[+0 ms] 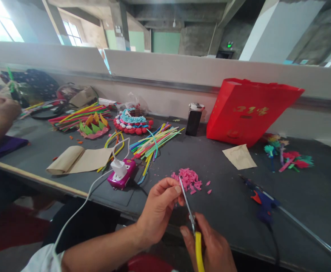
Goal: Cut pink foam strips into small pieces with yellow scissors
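My right hand (210, 245) grips yellow-handled scissors (192, 223) whose blades point up and away toward a small heap of cut pink pieces (188, 179) on the dark table (233, 204). My left hand (158, 209) is closed in a pinch right at the blade tip; what it holds is too small to make out.
A bundle of coloured pipe cleaners (154, 141), a pink power strip with a white charger (122, 173), brown paper (79, 158), a red bag (250, 111), a dark bottle (194, 119), a blue glue gun (260, 198) and craft flowers (288, 156) lie about. Another person's hand (3, 109) is at the left.
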A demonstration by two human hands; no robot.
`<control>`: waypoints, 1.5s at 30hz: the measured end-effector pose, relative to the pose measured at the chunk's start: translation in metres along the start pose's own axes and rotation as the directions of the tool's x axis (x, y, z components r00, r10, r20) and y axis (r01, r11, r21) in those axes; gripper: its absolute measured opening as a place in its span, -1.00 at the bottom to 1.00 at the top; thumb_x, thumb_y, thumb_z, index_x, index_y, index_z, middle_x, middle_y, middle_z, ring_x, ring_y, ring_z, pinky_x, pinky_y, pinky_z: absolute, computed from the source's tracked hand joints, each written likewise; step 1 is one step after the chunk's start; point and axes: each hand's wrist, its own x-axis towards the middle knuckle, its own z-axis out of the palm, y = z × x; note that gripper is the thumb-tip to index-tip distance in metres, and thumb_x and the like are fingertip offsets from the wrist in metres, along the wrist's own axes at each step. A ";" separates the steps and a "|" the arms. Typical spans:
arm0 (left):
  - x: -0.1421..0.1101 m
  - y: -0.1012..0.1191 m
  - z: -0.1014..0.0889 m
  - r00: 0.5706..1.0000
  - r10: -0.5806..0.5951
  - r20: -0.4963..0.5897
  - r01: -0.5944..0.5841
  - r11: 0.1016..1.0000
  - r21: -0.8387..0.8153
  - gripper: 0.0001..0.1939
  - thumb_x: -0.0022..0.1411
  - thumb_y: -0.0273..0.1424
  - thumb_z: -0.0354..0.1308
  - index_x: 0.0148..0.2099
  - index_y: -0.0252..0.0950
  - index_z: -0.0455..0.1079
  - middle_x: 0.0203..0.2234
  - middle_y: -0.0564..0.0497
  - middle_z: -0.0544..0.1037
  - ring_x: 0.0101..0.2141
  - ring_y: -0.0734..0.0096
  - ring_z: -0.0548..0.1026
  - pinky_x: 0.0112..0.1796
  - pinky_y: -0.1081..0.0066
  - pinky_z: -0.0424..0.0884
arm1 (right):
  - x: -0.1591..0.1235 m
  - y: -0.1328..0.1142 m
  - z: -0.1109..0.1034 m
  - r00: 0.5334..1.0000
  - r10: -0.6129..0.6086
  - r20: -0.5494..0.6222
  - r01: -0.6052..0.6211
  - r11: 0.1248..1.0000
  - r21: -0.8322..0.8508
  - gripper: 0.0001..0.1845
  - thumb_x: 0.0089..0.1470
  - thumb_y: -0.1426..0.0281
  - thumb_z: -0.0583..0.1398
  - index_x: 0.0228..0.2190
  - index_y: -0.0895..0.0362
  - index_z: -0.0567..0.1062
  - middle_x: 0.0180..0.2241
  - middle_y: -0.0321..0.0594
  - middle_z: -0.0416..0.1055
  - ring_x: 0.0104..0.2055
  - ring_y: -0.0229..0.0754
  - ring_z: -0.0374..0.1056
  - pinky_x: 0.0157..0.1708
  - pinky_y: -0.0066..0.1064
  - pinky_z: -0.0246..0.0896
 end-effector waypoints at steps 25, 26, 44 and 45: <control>0.000 0.000 0.001 0.999 -0.041 -0.011 0.041 0.999 -0.019 -0.91 0.15 -0.44 0.20 -0.38 -0.33 0.37 -0.62 0.08 0.42 -0.56 0.57 0.34 -0.43 0.53 0.26 | 0.005 -0.007 -0.012 0.984 0.072 0.164 -0.088 0.992 0.096 -0.48 0.19 -0.09 -0.10 -0.26 0.06 0.35 -0.56 -0.27 0.49 -0.53 -0.13 0.49 -0.65 -0.47 0.22; 0.000 -0.001 0.001 0.999 -0.042 -0.013 0.041 0.999 -0.019 -0.91 0.14 -0.45 0.21 -0.38 -0.33 0.37 -0.62 0.08 0.42 -0.56 0.57 0.34 -0.43 0.53 0.26 | 0.004 -0.007 -0.011 0.986 0.070 0.154 -0.085 0.992 0.092 -0.48 0.19 -0.09 -0.10 -0.26 0.06 0.35 -0.56 -0.27 0.49 -0.54 -0.13 0.49 -0.65 -0.47 0.22; 0.001 -0.001 0.001 0.999 -0.037 0.007 0.037 0.999 -0.034 -0.93 0.16 -0.46 0.16 -0.37 -0.31 0.36 -0.61 0.08 0.42 -0.54 0.55 0.33 -0.40 0.50 0.24 | 0.005 -0.004 -0.013 0.995 0.047 0.092 -0.058 0.991 0.124 -0.54 0.21 -0.04 -0.05 -0.33 0.05 0.40 -0.61 -0.31 0.47 -0.62 -0.18 0.45 -0.63 -0.51 0.28; 0.001 0.000 0.001 0.999 -0.033 0.010 0.034 0.999 -0.030 -0.93 0.17 -0.47 0.15 -0.38 -0.31 0.35 -0.61 0.08 0.41 -0.53 0.54 0.33 -0.39 0.49 0.24 | 0.007 -0.003 -0.014 0.995 0.031 0.092 -0.042 0.992 0.118 -0.56 0.22 -0.02 -0.05 -0.32 0.05 0.39 -0.61 -0.32 0.47 -0.62 -0.19 0.45 -0.63 -0.52 0.28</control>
